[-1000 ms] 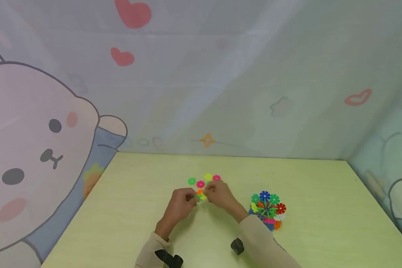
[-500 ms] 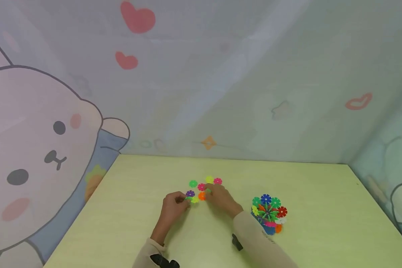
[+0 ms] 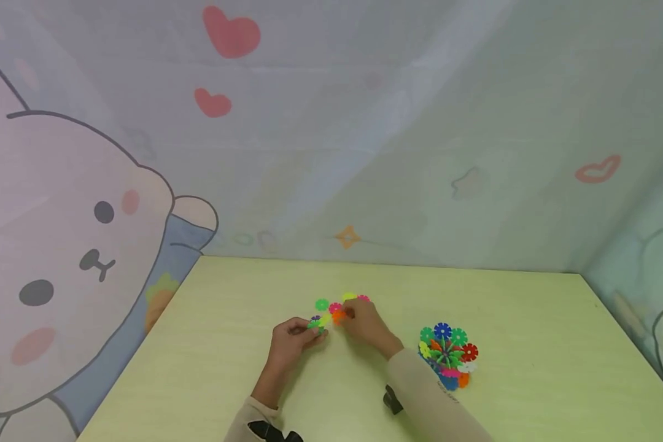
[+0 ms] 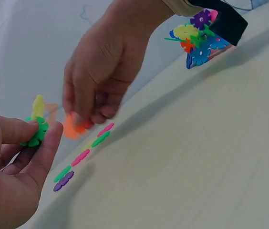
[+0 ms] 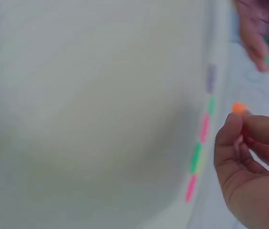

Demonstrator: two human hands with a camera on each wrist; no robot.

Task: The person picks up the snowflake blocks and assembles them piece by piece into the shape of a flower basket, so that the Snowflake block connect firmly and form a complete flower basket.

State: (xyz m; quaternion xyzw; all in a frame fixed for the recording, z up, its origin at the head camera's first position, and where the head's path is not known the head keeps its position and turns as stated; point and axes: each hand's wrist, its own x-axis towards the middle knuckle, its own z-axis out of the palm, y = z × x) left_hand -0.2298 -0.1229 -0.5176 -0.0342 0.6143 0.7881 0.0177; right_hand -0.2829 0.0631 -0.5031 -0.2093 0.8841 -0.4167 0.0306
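My left hand (image 3: pixel 288 341) pinches a green notched plastic disc (image 4: pixel 38 132) between thumb and fingers. A yellow disc (image 4: pixel 38 106) is joined to it and stands up from its edge. In my right hand (image 3: pixel 366 322) an orange disc (image 4: pixel 73 128) is pinched by the fingertips, a short way right of the yellow one and apart from it. Both hands are above the table. Beneath them lie loose discs: a purple one (image 4: pixel 64 181), green ones (image 3: pixel 321 304), pink ones (image 3: pixel 335 308) and a yellow one partly hidden by my right hand.
To the right on the pale table (image 3: pixel 530 331) stands a multicoloured cluster of joined discs (image 3: pixel 447 356), near my right forearm. Behind the table hangs a printed cloth (image 3: pixel 392 123) with hearts and a cartoon animal. Black camera mounts sit on both wrists.
My right hand moved off the joined green and yellow discs, reached the orange disc on the table and lifted it. My left hand drew left, then shifted slightly back right, still holding its discs.
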